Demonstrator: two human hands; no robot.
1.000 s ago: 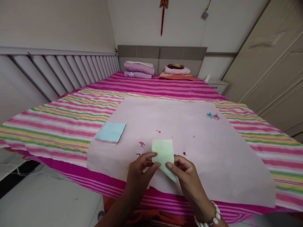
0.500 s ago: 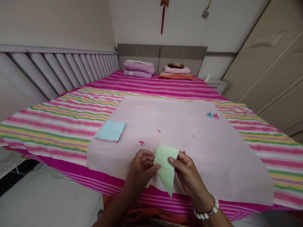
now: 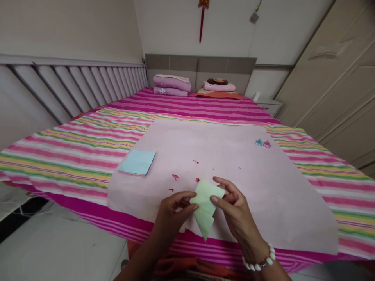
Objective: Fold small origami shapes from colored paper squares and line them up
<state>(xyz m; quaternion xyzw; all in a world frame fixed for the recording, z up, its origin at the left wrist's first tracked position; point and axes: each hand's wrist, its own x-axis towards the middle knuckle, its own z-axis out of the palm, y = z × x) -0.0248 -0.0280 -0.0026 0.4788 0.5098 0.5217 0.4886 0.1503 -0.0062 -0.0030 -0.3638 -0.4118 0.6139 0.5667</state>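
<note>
A partly folded sheet of pale green paper is held up over the near edge of the white sheet. Its lower end narrows to a point, and a small step shows on its right edge. My left hand pinches the paper's left side between thumb and fingers. On the right side, my right hand has its thumb on the front of the paper, with the index finger raised and the other fingers curled behind. A white bead bracelet circles the right wrist.
A stack of square paper, light blue on top, lies at left. Small red scraps dot the white sheet. Two small folded paper pieces, blue and pink, stand at far right. Folded bedding rests by the headboard.
The green paper has tilted, its pointed end swinging left, and the step on its right edge stands out more. My right index finger has lifted. More red scraps show beyond my hands.
</note>
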